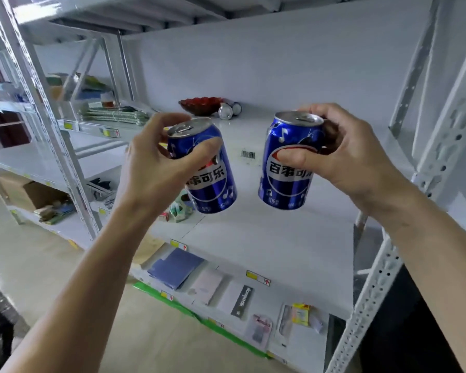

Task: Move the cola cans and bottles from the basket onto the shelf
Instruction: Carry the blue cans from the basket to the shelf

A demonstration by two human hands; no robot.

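You cannot see the basket here, and no bottles show either. Your forearms cover much of the lower shelves, where flat packets lie too small and blurred to name. At the back of the white shelf [293, 232] a red bowl [201, 105] sits with a few shiny round things beside it that are hard to make out; a barcode sticker [248, 154] lies on the shelf board between your hands.

Your left hand [151, 170] is wrapped around the left cola can [207, 173]: your thumb crosses the front of its upper half, hiding part of the label, while the other fingers curl round behind the rim. That can tilts, its top leaning to the left. Your right hand [345, 157] is closed on the right cola can [289, 162], thumb pressed across the logo and the remaining fingers hooked over the far side of the top edge. It stands nearly upright. Both cans hang in the air above the shelf board, apart from each other and clear of the surface, tabs unopened.
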